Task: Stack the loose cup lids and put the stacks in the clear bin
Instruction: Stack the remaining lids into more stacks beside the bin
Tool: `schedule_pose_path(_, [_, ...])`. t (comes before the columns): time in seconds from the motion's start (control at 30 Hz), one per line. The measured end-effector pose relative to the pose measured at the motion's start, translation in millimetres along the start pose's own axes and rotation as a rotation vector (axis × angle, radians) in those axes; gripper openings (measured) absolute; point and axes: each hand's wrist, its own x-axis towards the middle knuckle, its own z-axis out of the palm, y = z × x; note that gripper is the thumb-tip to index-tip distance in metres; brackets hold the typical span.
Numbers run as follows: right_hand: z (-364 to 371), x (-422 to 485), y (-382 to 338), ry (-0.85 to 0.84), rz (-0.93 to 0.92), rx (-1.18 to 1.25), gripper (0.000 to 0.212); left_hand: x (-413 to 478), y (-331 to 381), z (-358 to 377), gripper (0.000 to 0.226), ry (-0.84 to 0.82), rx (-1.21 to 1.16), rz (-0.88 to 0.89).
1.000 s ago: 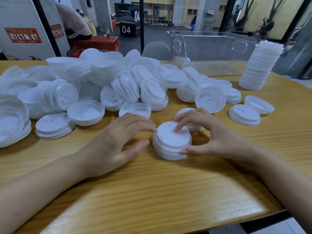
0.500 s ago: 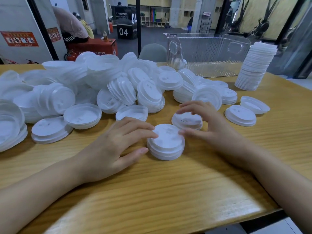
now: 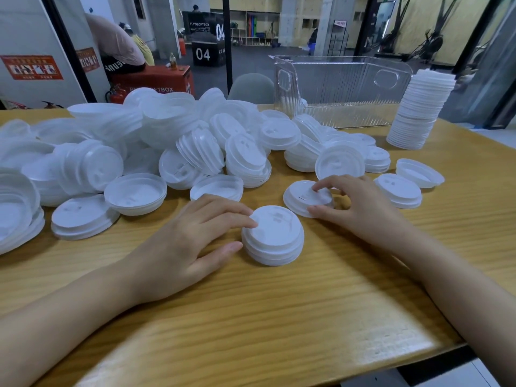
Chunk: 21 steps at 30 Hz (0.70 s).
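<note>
Right hand (image 3: 363,208) pinches a single lid (image 3: 301,196): thumb at its near rim, curled fingers on its top and far side. The lid is on the desk (image 3: 279,317) near the middle and looks slightly tipped. Just beside it, nearer the front edge, is a short stack (image 3: 275,238), dome side up and almost touching the lid.

Left hand (image 3: 184,247) lies flat on the desk to the stack's left, fingers nearly straight. The index tip is on the stack's top rim and the thumb tip is against its side. It touches the stack but is not wrapped round it.

Right of the right hand are a low pair of lids (image 3: 399,189) and one upturned lid (image 3: 418,173).

A big loose pile (image 3: 167,141) covers the desk's left and back-middle.

The clear bin (image 3: 343,88) stands at the back edge, right of centre; what's in it is hard to make out. A tall stack (image 3: 418,110) stands on the desk just beside the bin's right end.
</note>
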Motion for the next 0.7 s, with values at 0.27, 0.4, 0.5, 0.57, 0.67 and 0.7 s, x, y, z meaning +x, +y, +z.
schedule_pose_path(0.27, [-8, -10, -18, 0.024, -0.269, 0.382, 0.040, 2, 2, -2, 0.042, 0.101, -0.042, -0.067])
schedule_pose_path(0.4, [-3, -11, -19, -0.130, -0.377, 0.342, 0.039, 1, 3, -2, 0.045, 0.091, -0.048, -0.070])
schedule_pose_path(0.5, [0, -12, -19, -0.166, -0.400, 0.325, 0.041, 1, 3, -2, 0.044, 0.068, -0.044, -0.052])
schedule_pose_path(0.57, [1, -12, -19, -0.175, -0.411, 0.319, 0.042, 2, 4, -2, 0.043, 0.062, -0.049, -0.051])
schedule_pose_path(0.67, [3, -12, -19, -0.186, -0.426, 0.316, 0.042, 1, 3, -1, 0.042, 0.060, -0.041, -0.042])
schedule_pose_path(0.7, [4, -11, -19, -0.189, -0.431, 0.314, 0.042, 1, 3, -1, 0.041, 0.057, -0.040, -0.041])
